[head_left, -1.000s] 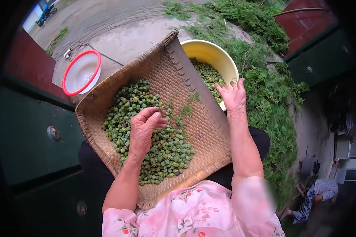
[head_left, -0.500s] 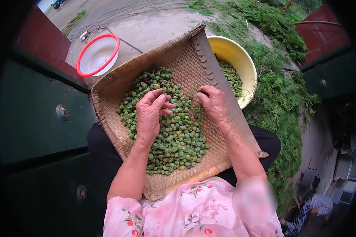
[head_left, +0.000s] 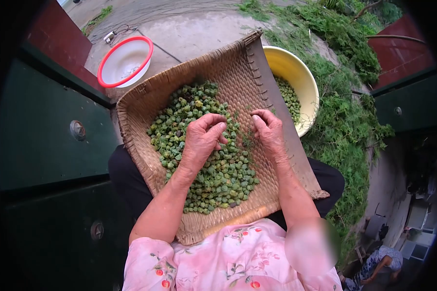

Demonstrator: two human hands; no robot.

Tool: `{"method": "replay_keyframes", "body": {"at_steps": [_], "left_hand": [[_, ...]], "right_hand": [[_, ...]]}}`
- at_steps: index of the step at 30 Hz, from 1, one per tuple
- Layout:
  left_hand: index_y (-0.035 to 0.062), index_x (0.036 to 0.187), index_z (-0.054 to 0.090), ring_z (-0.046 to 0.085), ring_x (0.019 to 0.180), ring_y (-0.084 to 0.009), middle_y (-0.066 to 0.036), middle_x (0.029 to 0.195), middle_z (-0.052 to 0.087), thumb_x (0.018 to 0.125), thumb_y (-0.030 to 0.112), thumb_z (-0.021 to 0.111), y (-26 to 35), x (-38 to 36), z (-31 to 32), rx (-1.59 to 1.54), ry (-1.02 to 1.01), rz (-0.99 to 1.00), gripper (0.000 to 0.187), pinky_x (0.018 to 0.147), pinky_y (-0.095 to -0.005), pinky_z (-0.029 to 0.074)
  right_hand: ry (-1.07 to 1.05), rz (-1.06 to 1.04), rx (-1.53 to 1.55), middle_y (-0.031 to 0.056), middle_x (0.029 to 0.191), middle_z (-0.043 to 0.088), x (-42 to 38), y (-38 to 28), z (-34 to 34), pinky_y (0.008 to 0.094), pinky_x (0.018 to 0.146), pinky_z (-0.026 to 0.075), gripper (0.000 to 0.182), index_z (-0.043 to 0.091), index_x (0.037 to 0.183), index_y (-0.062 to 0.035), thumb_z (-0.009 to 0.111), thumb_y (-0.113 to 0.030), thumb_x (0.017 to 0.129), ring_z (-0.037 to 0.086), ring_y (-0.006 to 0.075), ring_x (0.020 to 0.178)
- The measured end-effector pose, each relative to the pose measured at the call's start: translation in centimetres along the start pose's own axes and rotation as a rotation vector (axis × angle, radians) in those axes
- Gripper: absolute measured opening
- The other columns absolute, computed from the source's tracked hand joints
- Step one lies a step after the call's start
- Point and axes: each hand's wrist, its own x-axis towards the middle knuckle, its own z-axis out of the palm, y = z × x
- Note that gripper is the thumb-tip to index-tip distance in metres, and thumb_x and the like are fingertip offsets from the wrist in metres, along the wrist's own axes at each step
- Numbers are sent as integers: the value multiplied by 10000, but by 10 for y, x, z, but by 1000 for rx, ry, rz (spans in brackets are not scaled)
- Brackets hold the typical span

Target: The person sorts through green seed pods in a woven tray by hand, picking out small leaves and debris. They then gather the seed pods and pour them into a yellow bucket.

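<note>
Tray (head_left: 233,68): across the lap, neither hand gripping its rim; a shifting knee (head_left: 330,179) could tip it, I judge.
Lip (head_left: 298,155): flat right edge, beside the tub (head_left: 298,72) (touching or not, cannot tell); a tilt that way could send cones and bits over together.
Cones (head_left: 223,182): heaped in the tray's left and middle, under and around the left hand; a careless sweep could scatter them.
Sprigs (head_left: 247,140): thin, green, between the hands, some near the heap; easily missed against like colour.
Left hand (head_left: 201,140): above the heap, forearm angled in from the near left, thumb and forefinger narrow; anything pinched, cannot tell.
Right hand (head_left: 269,131): over bare weave near the lip, wrist bent inward, thumb and forefinger tips near each other; hold, cannot tell.
</note>
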Motion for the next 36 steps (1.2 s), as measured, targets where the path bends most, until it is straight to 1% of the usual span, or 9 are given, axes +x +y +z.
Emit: {"method": "replay_keyframes", "body": {"at_steps": [4,8,12,15,18,22,25,29,36], "left_hand": [[-26,1001,622,620,593,-91,-53,794,641,885,75,581,1,0,-4,17,4,-42,159,449,-186,461],[-25,998,622,622,590,-91,-55,797,642,889,70,571,2,-1,-2,14,-11,-44,153,449,-185,460],[-21,1009,619,623,591,-90,-55,800,643,893,72,564,0,-1,-3,1,1,-54,159,449,-184,460],[-19,1022,616,623,594,-90,-55,801,644,895,76,563,1,0,-5,-22,9,-53,166,452,-183,460],[-17,1025,615,623,598,-91,-54,802,645,895,80,565,0,2,-7,-54,10,-55,170,458,-184,461],[-17,1023,615,623,603,-91,-53,802,646,894,86,570,0,3,-7,-65,10,-68,171,469,-188,464],[-13,1020,617,622,603,-90,-51,800,646,894,87,571,1,2,-7,-69,15,-70,167,472,-187,463],[-7,1014,620,622,604,-88,-49,799,648,895,86,569,0,2,-8,-74,25,-65,160,472,-184,459],[-4,1007,622,623,604,-86,-43,794,645,897,86,569,-1,3,-9,-80,29,-65,151,473,-184,458]], "right_hand": [[-22,-44,-44,34,850,598,3,6,-3,255,591,493,202,606,1030,-23,537,-26,840,597,101,651],[-51,-621,-645,108,868,542,3,16,13,347,670,480,209,647,1006,-68,550,-11,830,587,255,744],[-87,-537,-774,122,878,556,6,20,20,365,707,475,183,655,960,-64,587,-13,798,583,283,792],[-40,-438,-490,107,936,587,4,16,10,339,689,496,203,612,1003,-16,593,-14,801,611,248,794],[-131,77,175,95,941,609,2,10,-2,270,659,512,259,548,1084,24,590,-12,831,623,173,834],[-215,141,717,82,886,602,2,6,-8,233,603,501,244,540,1068,23,609,-27,839,614,153,777],[-174,195,197,68,810,595,3,4,-2,298,613,496,194,601,983,1,635,-31,795,614,191,763],[-54,-537,-605,149,844,600,-2,17,21,382,721,470,148,643,891,-23,643,-40,744,586,309,783],[-116,-249,-255,135,884,613,-5,10,13,352,671,493,159,600,955,-10,606,-20,796,612,260,813]]}}
